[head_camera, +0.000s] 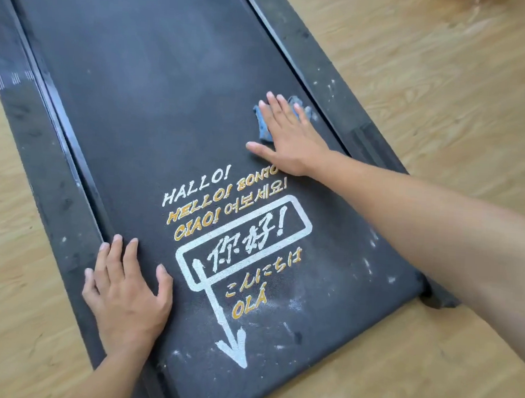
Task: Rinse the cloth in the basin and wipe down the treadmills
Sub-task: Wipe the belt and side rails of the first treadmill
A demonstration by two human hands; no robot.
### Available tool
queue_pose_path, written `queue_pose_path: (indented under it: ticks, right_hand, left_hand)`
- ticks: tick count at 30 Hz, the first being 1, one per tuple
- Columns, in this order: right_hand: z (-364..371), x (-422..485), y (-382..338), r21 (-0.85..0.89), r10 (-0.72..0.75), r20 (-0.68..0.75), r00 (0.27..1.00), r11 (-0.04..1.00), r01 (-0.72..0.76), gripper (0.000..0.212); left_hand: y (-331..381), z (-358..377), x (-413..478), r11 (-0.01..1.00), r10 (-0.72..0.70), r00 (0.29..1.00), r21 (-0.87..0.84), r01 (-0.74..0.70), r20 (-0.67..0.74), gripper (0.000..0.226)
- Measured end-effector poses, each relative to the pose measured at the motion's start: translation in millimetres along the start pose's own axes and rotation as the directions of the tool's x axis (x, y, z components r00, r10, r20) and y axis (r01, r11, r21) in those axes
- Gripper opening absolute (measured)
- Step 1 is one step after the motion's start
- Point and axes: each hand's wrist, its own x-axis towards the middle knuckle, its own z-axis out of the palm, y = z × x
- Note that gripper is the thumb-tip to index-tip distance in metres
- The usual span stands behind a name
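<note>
Just beyond the printed greeting (241, 237) on the treadmill belt (145, 86), the right hand (284, 136) lies palm-down on the blue cloth (262, 124). Its fingers are straight and spread, pressing the cloth flat on the belt rather than curling round it, and the thumb sticks out sideways toward the top line of lettering. The right forearm reaches in from the lower right, crossing above the belt beside the greeting, with the wrist nearly level. Crumpled edges of the cloth show on both sides of the fingers, close to the right rail (331, 80).

On the other side of the greeting, level with its framed characters, the left hand (125, 295) rests flat with its fingers splayed and holds nothing. Its thumb and inner fingers are on the belt and its outer fingers on the left rail (43, 172). White specks dot the belt around the greeting's arrow. Wooden floor (444, 71) lies beyond both rails.
</note>
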Motion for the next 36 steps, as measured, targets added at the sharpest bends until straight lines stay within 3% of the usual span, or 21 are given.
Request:
queue_pose_path:
  ticks: [5,8,12,18,21,25,31,36]
  right_hand:
    - [30,-150,30,-0.072,-0.047,0.059,0.997,0.996,0.051,0.093]
    - [37,-192,38,-0.110,-0.037,0.122,0.992,0.993,0.051,0.092]
    - [23,-126,37,-0.074,-0.054,0.052,0.997,0.996,0.058,0.094]
    - [-23,48,15,0.056,0.111,-0.001,0.994,0.992,-0.111,0.102]
    - [-28,57,13,0.072,0.102,0.019,0.995,0.992,-0.103,0.104]
    - [-10,-33,41,0.046,-0.001,0.044,0.999,0.999,-0.001,0.103]
    - [34,-231,54,-0.056,0.058,0.138,0.989,0.997,-0.050,0.099]
    - [46,-259,55,-0.045,0.112,0.126,0.986,0.993,-0.107,0.093]
  left_hand:
    - [-2,0,-4,1.000,0.011,1.000,0.010,-0.011,-0.025,0.069]
    - [2,1,-2,1.000,0.010,1.000,-0.008,-0.010,-0.025,0.069]
    - [3,2,-1,1.000,0.015,1.000,0.024,-0.015,-0.008,0.069]
    - [-2,3,1,0.999,0.025,1.000,0.038,-0.024,-0.011,0.069]
    - [-5,3,-1,0.999,0.014,1.000,0.030,-0.013,-0.005,0.070]
    - [-3,1,1,1.000,0.001,1.000,-0.006,0.000,0.011,0.071]
    - [0,2,-3,0.999,0.002,1.000,-0.035,-0.003,-0.010,0.071]
    - [1,5,-2,1.000,0.016,1.000,-0.015,-0.016,-0.019,0.071]
